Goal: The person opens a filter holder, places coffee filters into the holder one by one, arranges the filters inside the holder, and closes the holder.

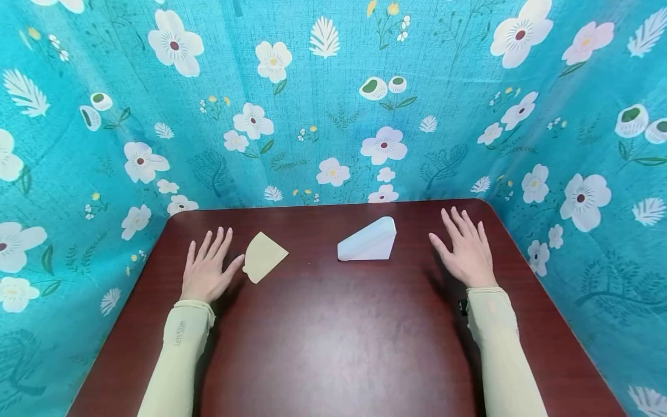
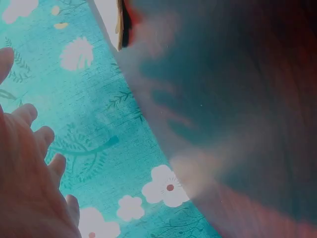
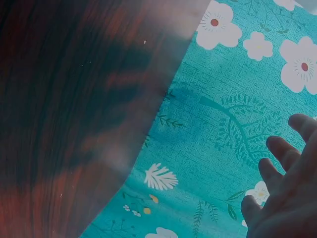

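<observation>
Left wrist: pale piece (image 2: 111, 19) partly off-frame

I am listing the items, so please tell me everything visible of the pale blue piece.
The pale blue piece is a smooth-looking, faintly streaked wedge, low at its left end, rising to a rounded tip at upper right, with a straight bottom edge. Its material is unclear. It rests near the far edge of the table, right of the yellow piece, apparently touching only the table.

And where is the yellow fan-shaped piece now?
In the head view, the yellow fan-shaped piece lies on the left part of the table, between the left hand and the pale blue piece, nearer the hand.
</observation>
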`<state>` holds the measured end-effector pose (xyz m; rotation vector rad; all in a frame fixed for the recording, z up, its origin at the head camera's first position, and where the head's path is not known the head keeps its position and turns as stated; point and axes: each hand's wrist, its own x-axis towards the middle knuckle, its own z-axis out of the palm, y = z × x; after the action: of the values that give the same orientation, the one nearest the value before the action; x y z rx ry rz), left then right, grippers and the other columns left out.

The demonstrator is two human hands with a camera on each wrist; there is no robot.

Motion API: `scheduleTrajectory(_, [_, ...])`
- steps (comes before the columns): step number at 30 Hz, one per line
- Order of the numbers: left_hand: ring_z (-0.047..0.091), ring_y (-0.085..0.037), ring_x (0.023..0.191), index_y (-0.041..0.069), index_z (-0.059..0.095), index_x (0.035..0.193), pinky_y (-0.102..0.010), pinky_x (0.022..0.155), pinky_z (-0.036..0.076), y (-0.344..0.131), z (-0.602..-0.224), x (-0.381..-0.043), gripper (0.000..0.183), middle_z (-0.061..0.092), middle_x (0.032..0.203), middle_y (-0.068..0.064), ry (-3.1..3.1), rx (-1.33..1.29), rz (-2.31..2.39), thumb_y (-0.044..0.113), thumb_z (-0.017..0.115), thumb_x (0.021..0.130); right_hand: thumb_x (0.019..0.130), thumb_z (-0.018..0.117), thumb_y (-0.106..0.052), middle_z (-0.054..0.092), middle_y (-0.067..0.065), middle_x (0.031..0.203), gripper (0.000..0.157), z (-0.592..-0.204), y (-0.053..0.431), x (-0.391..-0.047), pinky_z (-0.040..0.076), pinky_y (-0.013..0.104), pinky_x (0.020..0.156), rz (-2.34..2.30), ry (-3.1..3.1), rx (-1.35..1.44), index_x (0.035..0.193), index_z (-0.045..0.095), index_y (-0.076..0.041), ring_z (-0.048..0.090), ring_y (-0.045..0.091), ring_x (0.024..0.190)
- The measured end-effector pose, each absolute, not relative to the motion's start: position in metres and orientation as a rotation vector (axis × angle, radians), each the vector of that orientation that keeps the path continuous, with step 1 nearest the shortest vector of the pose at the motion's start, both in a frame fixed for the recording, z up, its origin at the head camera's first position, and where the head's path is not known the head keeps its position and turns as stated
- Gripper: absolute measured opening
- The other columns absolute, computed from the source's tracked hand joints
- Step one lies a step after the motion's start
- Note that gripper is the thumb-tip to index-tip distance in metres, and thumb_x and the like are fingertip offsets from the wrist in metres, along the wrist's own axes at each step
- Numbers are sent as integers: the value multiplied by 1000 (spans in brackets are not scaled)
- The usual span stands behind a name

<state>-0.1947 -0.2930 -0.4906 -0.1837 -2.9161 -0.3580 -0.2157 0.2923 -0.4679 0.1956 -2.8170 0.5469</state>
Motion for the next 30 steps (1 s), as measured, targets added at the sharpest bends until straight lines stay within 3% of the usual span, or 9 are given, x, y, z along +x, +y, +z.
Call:
scheduleTrajectory(3, [14,-37,160,23,21,167,-60,127,1,-287,-489,-200,79,24,172,-11,-2903,-213,-366,54,53,102,101,56,-55,31,21,167,79,-469,287,-221,5,62,128,567,-2823,231,163,32,-14,18,42,158])
scheduleTrajectory(7, [16,-33,161,23,23,166,-58,128,5,-261,-484,-217,75,25,172,-7,-2885,-321,-355,49,53,103,96,68,-51,35,23,164,85,-469,273,-232,22,67,123,646,-2903,313,163,32,-14,25,44,155])
scheduleTrajectory(11, [16,-28,161,28,16,167,-53,130,7,-216,-480,-239,74,24,173,-2,-2890,-485,-322,49,50,105,94,73,-44,34,24,164,89,-468,254,-244,31,69,117,751,-3005,378,165,27,-17,29,46,153])
scheduleTrajectory(14, [22,-26,160,30,14,167,-50,130,15,-176,-478,-250,73,26,172,0,-2892,-633,-358,50,49,106,94,76,-38,36,22,164,90,-471,240,-252,33,66,118,814,-3028,422,165,26,-17,33,44,151])
scheduleTrajectory(20, [43,-24,149,37,14,167,-50,117,42,-104,-480,-263,77,41,165,1,-2945,-839,-536,46,58,104,93,79,-29,55,14,151,76,-483,217,-264,41,57,115,1010,-2994,466,157,41,-12,51,35,140])
scheduleTrajectory(25, [51,-22,143,35,19,166,-47,112,47,-65,-486,-266,76,50,159,0,-2977,-903,-590,47,60,103,91,82,-25,68,11,129,60,-490,210,-270,51,53,104,1126,-2974,508,143,56,-11,63,32,120])
scheduleTrajectory(30, [59,-22,134,27,33,163,-45,105,52,-46,-491,-270,69,59,148,-4,-2925,-914,-543,46,61,103,87,85,-23,71,11,123,55,-492,211,-279,53,52,100,1155,-2963,542,136,62,-10,65,30,113])
